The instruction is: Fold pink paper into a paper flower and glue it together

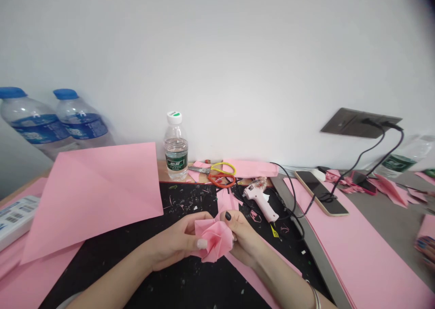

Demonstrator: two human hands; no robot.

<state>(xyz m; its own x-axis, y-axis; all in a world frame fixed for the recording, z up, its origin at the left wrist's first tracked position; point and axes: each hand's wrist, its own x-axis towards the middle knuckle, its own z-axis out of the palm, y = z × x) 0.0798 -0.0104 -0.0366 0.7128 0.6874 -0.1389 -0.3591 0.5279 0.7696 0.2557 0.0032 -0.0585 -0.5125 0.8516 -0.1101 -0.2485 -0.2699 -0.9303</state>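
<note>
A folded pink paper flower [213,240] is held between my two hands above the black mat [176,277]. My left hand [181,238] grips its left side, with the thumb lying on the front petals. On the other side, my right hand [239,236] pinches the flower's right edge between thumb and fingers; some of those fingertips are hidden behind the paper. A strip of pink paper [261,268] lies under my right hand. Beyond the hands rest a pale pink glue gun [261,201] and scissors [217,174] with yellow and orange handles.
A water bottle [176,152] stands by the wall, left of the scissors. Large pink sheets [102,191] lie at left, near two blue-capped bottles [83,123]. On the right are a phone [321,193], cables from a wall socket [356,122], and another person's hand [426,248].
</note>
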